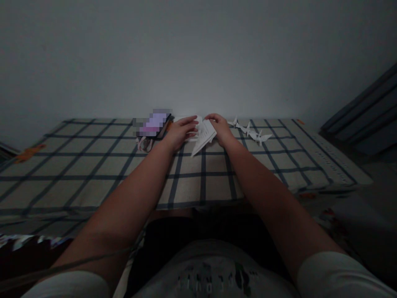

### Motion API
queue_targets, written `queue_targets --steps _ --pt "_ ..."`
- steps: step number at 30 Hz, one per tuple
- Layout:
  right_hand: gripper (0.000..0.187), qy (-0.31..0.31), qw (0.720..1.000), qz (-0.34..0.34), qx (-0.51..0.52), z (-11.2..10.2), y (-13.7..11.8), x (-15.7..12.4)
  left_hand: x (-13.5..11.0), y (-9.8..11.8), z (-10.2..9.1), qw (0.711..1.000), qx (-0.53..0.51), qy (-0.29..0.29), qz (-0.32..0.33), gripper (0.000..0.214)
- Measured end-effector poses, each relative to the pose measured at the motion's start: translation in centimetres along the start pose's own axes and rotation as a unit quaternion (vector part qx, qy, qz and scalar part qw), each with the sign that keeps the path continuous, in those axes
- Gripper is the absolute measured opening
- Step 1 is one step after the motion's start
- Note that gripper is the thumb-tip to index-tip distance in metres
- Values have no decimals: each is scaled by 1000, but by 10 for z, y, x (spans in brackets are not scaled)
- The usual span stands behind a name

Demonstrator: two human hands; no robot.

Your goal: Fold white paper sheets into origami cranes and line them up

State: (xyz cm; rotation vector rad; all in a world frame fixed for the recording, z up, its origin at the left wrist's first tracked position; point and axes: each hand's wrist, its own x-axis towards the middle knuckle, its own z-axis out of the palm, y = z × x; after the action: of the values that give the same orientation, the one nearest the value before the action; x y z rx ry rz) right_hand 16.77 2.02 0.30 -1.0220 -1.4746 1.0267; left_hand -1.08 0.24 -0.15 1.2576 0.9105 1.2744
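A folded white paper piece with a pointed lower tip lies on the checked cloth, far ahead of me. My left hand rests on its left side with the fingers stretched flat over the paper. My right hand is on its right side, fingers curled and pinching the paper's top edge. Both arms reach straight forward over the cloth.
Several small white folded paper cranes lie in a row to the right of my right hand. A blurred phone-like object with a cord lies left of my left hand. A grey wall stands behind; dark furniture is at the right.
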Motion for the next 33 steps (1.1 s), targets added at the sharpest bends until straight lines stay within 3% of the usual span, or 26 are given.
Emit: queue_targets --steps 3,7,12,14,18,21,25,33 --pt "11 58 998 -14 -8 0 -2 -2 3 -2 0 998 -30 -15 -60 35" --pt "11 57 998 -33 -5 1 2 -2 0 -5 3 996 -11 -46 -77 38" --pt "14 51 997 -63 9 2 5 0 -5 -2 5 994 -23 -74 -72 64" --pt "20 57 997 -52 17 2 2 -1 -4 -1 4 996 -24 -66 -53 67" --pt "27 38 999 -2 39 4 -2 -4 1 -3 1 1000 12 14 -10 62" --pt "20 6 999 2 41 6 -1 -5 4 -4 -1 998 19 52 17 60" --pt "12 7 999 8 44 6 1 -5 5 -4 -3 994 44 82 50 58" --pt "19 25 999 -10 18 4 0 -6 2 -9 1 999 45 19 24 37"
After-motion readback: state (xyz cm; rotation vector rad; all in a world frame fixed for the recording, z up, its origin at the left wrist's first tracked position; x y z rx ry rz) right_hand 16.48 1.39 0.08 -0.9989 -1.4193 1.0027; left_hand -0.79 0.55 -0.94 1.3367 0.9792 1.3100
